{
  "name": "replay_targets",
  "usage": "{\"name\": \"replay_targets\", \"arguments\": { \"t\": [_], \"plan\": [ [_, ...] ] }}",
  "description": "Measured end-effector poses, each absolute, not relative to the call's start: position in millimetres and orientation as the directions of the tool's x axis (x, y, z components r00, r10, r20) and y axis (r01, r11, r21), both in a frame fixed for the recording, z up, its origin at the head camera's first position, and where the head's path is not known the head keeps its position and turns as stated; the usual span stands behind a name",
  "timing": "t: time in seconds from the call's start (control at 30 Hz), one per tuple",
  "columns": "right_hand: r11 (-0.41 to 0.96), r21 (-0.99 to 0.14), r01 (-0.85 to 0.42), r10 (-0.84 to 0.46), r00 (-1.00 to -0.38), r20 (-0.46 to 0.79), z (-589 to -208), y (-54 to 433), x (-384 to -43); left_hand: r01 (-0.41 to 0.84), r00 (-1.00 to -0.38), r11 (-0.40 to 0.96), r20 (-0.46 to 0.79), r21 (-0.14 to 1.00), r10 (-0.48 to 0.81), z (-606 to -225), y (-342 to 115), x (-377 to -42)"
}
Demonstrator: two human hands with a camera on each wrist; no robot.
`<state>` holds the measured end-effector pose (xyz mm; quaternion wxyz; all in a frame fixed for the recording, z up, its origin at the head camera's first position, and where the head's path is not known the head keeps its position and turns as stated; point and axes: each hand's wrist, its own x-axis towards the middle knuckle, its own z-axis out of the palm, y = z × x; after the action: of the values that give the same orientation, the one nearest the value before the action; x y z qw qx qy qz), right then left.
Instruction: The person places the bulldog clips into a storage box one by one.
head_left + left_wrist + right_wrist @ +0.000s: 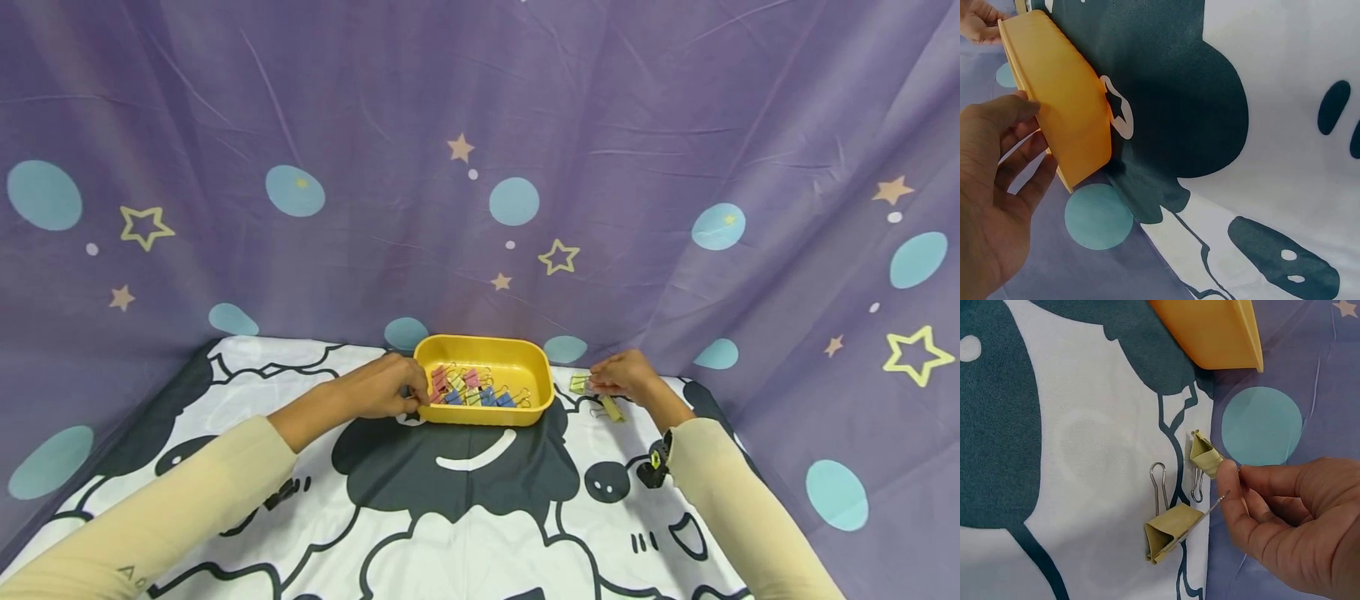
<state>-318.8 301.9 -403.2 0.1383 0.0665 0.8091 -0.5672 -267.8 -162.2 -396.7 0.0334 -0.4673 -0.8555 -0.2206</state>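
Note:
A yellow plastic tray (487,415) stands near the back of the cloth-covered table. My left hand (384,387) holds its left end, thumb on the outer wall and fingers at the rim in the left wrist view. Pink, blue and yellow binder clips (487,396) lie inside. To the right of the tray, my right hand (624,375) pinches a small yellow binder clip (1205,454) by its back end, with thumb and fingertips together. Just nearer to me lies a second yellow binder clip (1174,529), its two wire handles spread and one reaching toward my fingers.
The tablecloth (480,550) is white with dark cartoon shapes. Behind the tray hangs a purple curtain (420,250) with stars and blue ovals, close along the table's back edge. A dark watch (657,458) is on my right wrist.

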Motion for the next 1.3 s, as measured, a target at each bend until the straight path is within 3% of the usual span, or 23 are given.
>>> {"name": "replay_targets", "arguments": {
  "t": [0.47, 1.3],
  "plan": [
    [0.412, -0.897, 0.159, -0.118, -0.967, -0.226, -386, 303, -315, 0.818, -0.558, 0.467, 0.266, 0.335, 0.786, -399, -164, -268],
    [0.333, -0.937, 0.106, -0.092, -0.985, -0.143, -354, 267, -320, 0.816, -0.563, 0.474, 0.265, 0.331, 0.783, -399, -164, -267]
  ]
}}
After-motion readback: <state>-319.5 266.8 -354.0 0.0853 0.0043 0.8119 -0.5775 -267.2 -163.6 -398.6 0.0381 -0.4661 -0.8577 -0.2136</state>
